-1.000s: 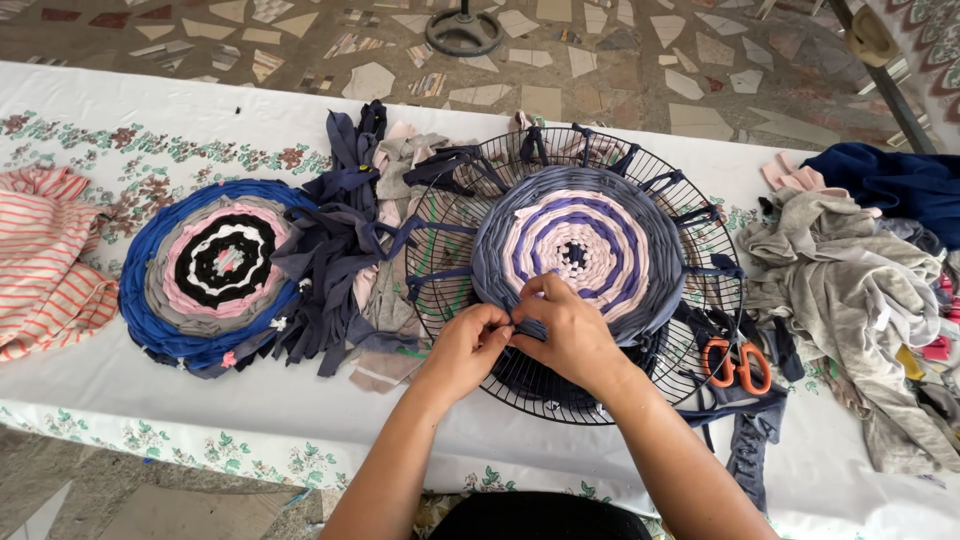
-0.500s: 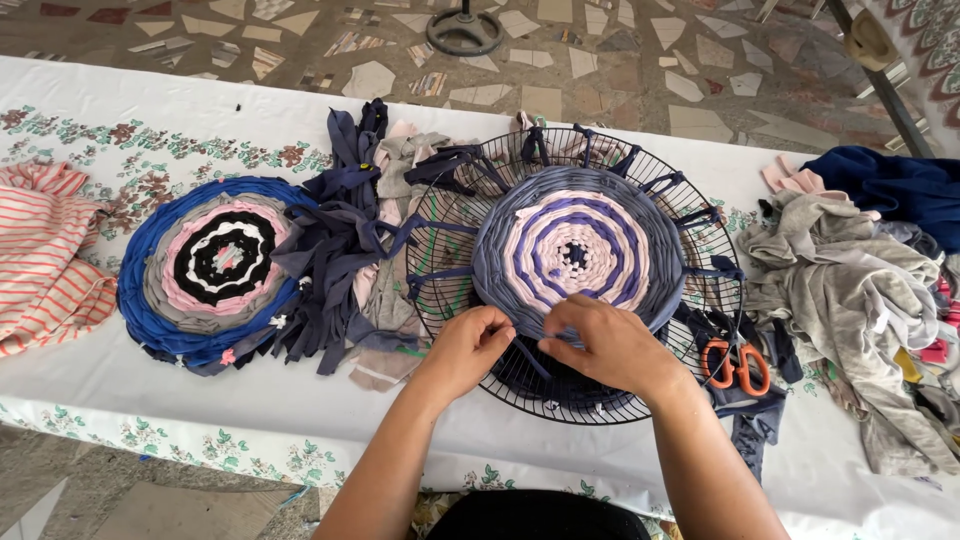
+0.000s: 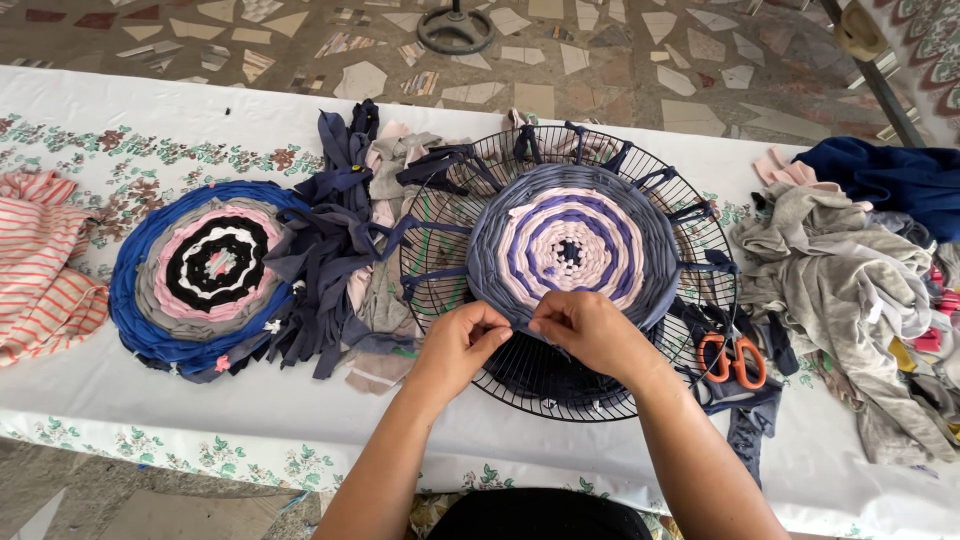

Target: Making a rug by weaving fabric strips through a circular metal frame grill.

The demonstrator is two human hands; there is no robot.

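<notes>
Both my hands are down at the near edge of the weave right now. Left hand (image 3: 462, 340) has its fingertips pinched shut on the grey fabric at the rim of the round woven mat (image 3: 572, 248), and the right hand (image 3: 585, 328) is curled closed on the same bit of edge, knuckles up. The two sets of fingertips nearly touch each other. Can't make out the exact strip they've got, it's hidden under the fingers.

The mat itself is grey on the outside with purple and pale pink rings toward the middle, and it sits stretched on a black wire fan guard (image 3: 450, 260) lying flat on the table, dark strips looped out to the wire rim.

Just right of the guard there's a pair of orange-handled scissors (image 3: 733, 360) on some dark scraps. Further right is a heap of grey clothes (image 3: 840, 270) with a navy piece (image 3: 885, 175) behind it.

To the left of the guard, a pile of navy and pinkish fabric strips (image 3: 340, 250), then a finished round mat (image 3: 205, 270) with a blue border and pink, black and white rings. At the far left edge, a striped red-and-white garment (image 3: 40, 260). All on a white floral tablecloth (image 3: 150, 130).
</notes>
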